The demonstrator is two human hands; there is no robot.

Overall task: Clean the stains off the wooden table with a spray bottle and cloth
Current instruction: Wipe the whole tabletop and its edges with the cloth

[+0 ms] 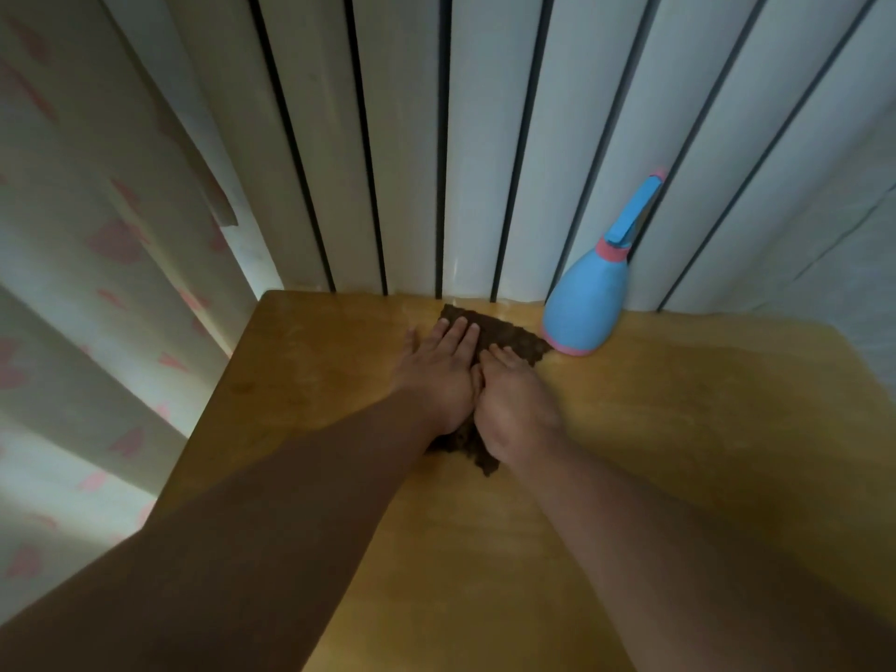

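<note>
A dark brown cloth (504, 334) lies flat on the wooden table (679, 429) near its far edge. My left hand (439, 371) presses on the cloth with fingers stretched flat. Beside it, touching it, my right hand (514, 405) also presses down on the cloth, fingers slightly curled. Most of the cloth is hidden under both hands; a corner sticks out below the wrists. A blue spray bottle (589, 303) with pink trim stands upright just right of the cloth, against the wall, with no hand on it.
A white wall with dark vertical grooves (485, 138) rises right behind the table. A pale curtain with pink heart shapes (97, 283) hangs at the left, past the table's left edge (208, 409). Bare tabletop stretches to the right and toward me.
</note>
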